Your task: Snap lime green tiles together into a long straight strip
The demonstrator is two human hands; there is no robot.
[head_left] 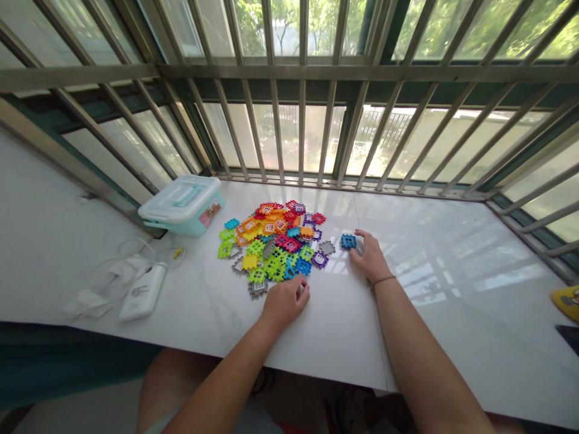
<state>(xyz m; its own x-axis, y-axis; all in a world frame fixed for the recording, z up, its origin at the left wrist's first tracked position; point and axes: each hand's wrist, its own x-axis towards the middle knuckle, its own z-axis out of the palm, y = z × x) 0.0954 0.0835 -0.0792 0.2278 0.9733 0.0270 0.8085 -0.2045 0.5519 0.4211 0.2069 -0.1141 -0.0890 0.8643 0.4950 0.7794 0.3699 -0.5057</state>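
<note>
Beside the pile [277, 263], right hand [370, 258] half-curled, blue tile [348, 242] between fingertips.

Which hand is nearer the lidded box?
Left. The left hand is by the tile pile, right of the box; the right hand is farther right, at a blue tile.

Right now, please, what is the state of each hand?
Left hand: loosely curled; any grip hidden.
Right hand: thumb and finger at blue window tile; grip unclear.
</note>
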